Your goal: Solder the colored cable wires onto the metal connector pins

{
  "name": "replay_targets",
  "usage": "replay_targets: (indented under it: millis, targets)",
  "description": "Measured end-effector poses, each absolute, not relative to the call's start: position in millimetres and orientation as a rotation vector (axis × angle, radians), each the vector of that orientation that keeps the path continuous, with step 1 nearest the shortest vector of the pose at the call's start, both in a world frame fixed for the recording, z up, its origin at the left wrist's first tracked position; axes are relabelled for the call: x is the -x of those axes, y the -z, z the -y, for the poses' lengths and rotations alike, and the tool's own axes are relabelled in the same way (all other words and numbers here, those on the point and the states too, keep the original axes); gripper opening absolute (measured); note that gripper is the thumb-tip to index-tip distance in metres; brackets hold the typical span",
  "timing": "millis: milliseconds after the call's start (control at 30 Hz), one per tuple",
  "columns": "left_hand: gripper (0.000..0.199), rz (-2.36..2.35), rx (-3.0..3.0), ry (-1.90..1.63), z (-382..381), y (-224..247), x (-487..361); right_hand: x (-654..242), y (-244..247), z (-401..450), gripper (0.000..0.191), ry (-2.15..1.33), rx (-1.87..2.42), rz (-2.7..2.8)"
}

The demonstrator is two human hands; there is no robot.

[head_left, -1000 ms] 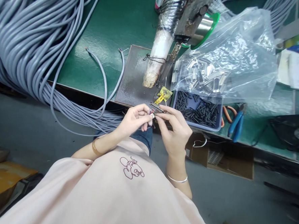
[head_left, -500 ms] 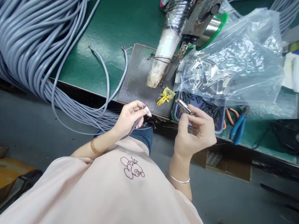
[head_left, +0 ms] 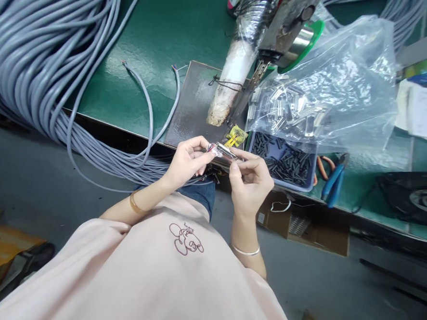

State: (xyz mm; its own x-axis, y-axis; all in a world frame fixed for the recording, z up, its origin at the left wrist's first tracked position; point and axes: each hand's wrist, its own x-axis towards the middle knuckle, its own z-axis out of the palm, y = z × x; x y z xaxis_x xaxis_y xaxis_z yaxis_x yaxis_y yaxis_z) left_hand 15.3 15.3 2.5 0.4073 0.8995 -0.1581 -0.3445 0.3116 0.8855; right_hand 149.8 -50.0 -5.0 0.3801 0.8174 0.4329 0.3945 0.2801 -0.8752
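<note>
My left hand (head_left: pixel 189 162) pinches the stripped end of a grey cable, whose thin coloured wires (head_left: pixel 211 147) stick out at the fingertips. Between thumb and fingers, my right hand (head_left: pixel 251 180) grips a metal multi-pin connector (head_left: pixel 225 151). The connector's left end meets the wires and my left fingertips; whether it rests against them or sits just in front, I cannot tell. Just behind the connector lies a yellow clip-like piece (head_left: pixel 235 136) on a dark plate (head_left: pixel 195 101) at the bench edge. Most of the held cable is hidden by my left hand and arm.
A soldering iron with a wrapped handle (head_left: pixel 228 83) reaches over the plate beside a solder spool (head_left: pixel 303 45). To the right are a plastic bag of connectors (head_left: pixel 333 90), a bin of small black parts (head_left: pixel 312 173) and blue-handled cutters (head_left: pixel 333 184). Coiled grey cable (head_left: pixel 43 48) fills the left.
My right hand has moved left with the connector, bringing it from over the parts bin to the wires at my left fingertips. My left hand stays nearly in place.
</note>
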Motion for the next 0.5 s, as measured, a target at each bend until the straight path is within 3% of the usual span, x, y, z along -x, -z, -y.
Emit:
replay_targets:
  millis: [500]
  targets:
    - [0.027, -0.790, -0.895, -0.981, -27.6, -2.3, -22.0, -159.2, -0.4, 33.9, 0.018, -0.051, 1.313, 1.552]
